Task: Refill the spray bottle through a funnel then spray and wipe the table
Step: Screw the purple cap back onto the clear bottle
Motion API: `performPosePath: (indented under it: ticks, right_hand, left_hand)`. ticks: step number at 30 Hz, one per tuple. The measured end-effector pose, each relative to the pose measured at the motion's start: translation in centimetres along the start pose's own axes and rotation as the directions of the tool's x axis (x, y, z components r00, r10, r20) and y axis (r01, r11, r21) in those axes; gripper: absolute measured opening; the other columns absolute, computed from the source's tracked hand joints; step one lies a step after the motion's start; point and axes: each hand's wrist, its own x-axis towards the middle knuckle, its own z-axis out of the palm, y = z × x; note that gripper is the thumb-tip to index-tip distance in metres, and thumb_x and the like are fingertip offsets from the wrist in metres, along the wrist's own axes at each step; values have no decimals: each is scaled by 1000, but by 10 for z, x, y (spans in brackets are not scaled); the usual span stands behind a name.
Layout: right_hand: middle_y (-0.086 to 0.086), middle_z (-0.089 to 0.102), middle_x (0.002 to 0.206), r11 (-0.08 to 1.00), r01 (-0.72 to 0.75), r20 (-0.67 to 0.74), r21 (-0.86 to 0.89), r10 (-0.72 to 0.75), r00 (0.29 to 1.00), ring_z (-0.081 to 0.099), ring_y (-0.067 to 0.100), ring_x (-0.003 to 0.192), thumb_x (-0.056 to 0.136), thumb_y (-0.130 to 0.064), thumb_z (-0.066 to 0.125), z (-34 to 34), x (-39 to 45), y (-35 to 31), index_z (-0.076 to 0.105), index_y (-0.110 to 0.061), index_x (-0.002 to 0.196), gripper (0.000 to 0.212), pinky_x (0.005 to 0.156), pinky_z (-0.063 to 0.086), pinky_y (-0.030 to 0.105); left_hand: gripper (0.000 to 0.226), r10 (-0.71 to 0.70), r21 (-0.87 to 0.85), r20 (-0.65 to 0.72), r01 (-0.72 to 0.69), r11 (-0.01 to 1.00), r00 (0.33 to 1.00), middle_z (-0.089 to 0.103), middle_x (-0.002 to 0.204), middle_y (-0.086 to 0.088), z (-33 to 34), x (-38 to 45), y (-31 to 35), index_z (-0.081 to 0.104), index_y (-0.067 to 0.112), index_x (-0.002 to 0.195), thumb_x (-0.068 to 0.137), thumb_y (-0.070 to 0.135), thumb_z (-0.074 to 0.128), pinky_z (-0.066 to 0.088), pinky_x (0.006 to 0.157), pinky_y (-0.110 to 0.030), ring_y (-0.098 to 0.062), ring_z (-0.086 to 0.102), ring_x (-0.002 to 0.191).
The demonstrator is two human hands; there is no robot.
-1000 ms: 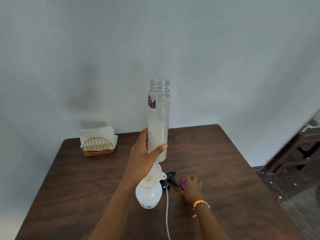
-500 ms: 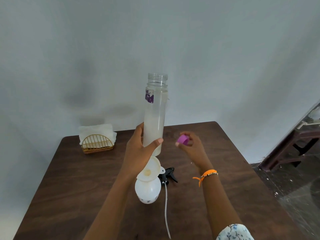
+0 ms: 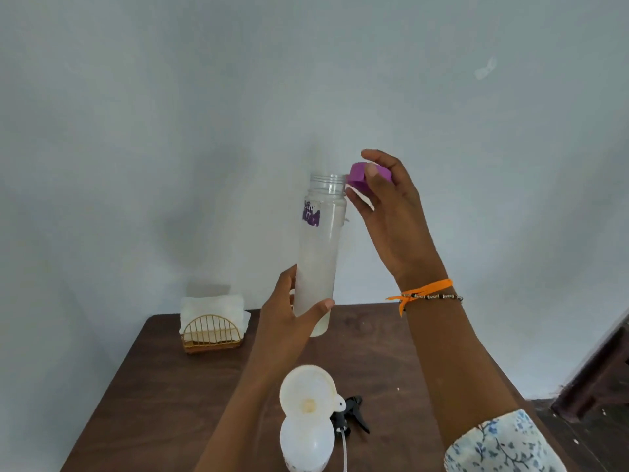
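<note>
Our left hand (image 3: 289,313) grips the upright bottle (image 3: 320,253) above the table (image 3: 170,386); our right hand (image 3: 384,212) pinches the purple cap (image 3: 360,177) just right of its open mouth. Nearer, the funnel (image 3: 308,391) sits in the spray bottle (image 3: 306,441)

An orange string bracelet (image 3: 422,294) and a thin beaded bracelet (image 3: 442,297) are worn on the right wrist; a white, blue-flowered sleeve (image 3: 503,444) is seen.
</note>
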Motion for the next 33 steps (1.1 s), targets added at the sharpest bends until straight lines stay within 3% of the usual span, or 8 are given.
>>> performPosePath:
  ticks: [3, 6, 9, 15, 21, 25, 30, 33]
  right_hand:
    - [17, 48, 128, 998, 34, 1, 60, -34, 999, 49, 32, 122, 93, -8, 47, 14, 12, -5, 54, -12, 116, 24, 104, 42, 37]
    - [15, 54, 123, 993, 46, 24, 108, -49, 998, 54, 28, 116, 91, -9, 51, 23, 19, -4, 59, -13, 112, 23, 100, 45, 32]
    - [9, 61, 112, 997, 65, 21, 30, -65, 998, 58, 20, 106, 88, -8, 56, 29, 23, 1, 62, -12, 107, 20, 95, 48, 32]
    - [-7, 67, 99, 983, 29, 152, -182, -1, 988, 63, 5, 89, 84, -11, 63, 35, 23, 6, 67, -16, 100, 18, 75, 52, 22]
    - [4, 60, 123, 996, -5, 292, -84, 29, 956, 55, 17, 116, 97, -11, 36, 26, 32, -3, 58, -10, 117, 30, 99, 46, 29]
    - [5, 60, 124, 990, 32, 359, -135, 19, 933, 53, 18, 120, 96, -6, 39, 18, 35, -9, 55, -11, 121, 31, 100, 44, 26]
    - [1, 64, 116, 971, 70, 369, -228, 20, 929, 57, 14, 114, 93, -9, 47, 16, 33, -13, 62, -19, 111, 25, 97, 46, 25]
    - [4, 61, 114, 915, 83, 238, -394, 15, 971, 61, 11, 98, 85, -19, 62, 21, 30, -14, 66, -27, 101, 18, 84, 50, 21]
  left_hand:
    - [59, 24, -32, -11, -24, 999, 1000, 39, 109, 29, -8, 3, 8, 25, 64, 108, 72, 48, 68, 42, 55, 0, 0, 49, 94]
    - [70, 73, -31, -40, -74, 997, 997, 44, 118, 18, -13, 7, 10, 19, 70, 107, 71, 42, 72, 43, 52, -2, -7, 52, 96]
    - [72, 92, -17, -50, -93, 996, 995, 44, 121, 13, -17, 9, 8, 19, 70, 105, 71, 39, 74, 44, 56, -4, -11, 52, 100]
    - [69, 64, -14, -40, -64, 998, 997, 44, 116, 17, -21, 11, 8, 19, 71, 104, 68, 44, 73, 44, 56, -5, -7, 53, 96]
    - [64, 47, -146, 38, -41, 988, 998, 51, 115, 21, -28, 12, 13, 28, 68, 107, 62, 53, 72, 53, 76, -20, -11, 56, 103]
    - [61, 36, -252, 112, -7, 968, 993, 53, 119, 19, -30, 10, 18, 35, 66, 107, 59, 50, 70, 53, 76, -18, -11, 56, 106]
    - [65, 17, -307, 126, 22, 951, 992, 57, 119, 15, -29, 6, 18, 39, 61, 112, 57, 50, 72, 54, 79, -23, -11, 58, 107]
    - [64, 18, -250, 56, -4, 968, 998, 54, 121, 11, -26, 6, 18, 36, 62, 111, 60, 47, 72, 53, 86, -33, -16, 55, 109]
